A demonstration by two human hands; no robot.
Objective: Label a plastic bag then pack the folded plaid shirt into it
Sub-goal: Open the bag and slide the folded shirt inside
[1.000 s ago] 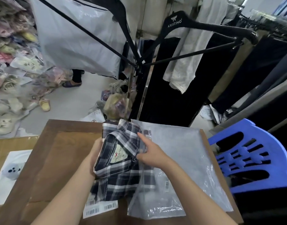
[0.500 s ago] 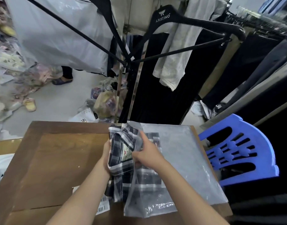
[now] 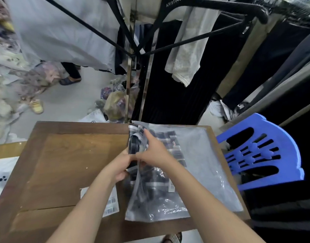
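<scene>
Folded dark-blue-and-white plaid shirt (image 3: 151, 179) mostly inside clear plastic bag (image 3: 203, 165), at 3 o'clock on brown wooden bench (image 3: 66, 160).

Left hand (image 3: 120, 166) fingers pinch shirt edge, to push it in.

Right hand (image 3: 155, 153) fingers hold bag mouth, so it stays open.

White barcode label sheet (image 3: 110, 204) lies at 6 o'clock.

The shirt (image 3: 151, 174) lies partly inside the bag (image 3: 194, 172) on the table (image 3: 63, 163), chair (image 3: 261, 151) to its right.

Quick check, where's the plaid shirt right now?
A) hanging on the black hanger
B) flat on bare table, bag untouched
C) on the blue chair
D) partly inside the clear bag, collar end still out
D: most of the plaid shirt shows through the clear bag, while its collar end sticks out at the opening between both hands.
</scene>
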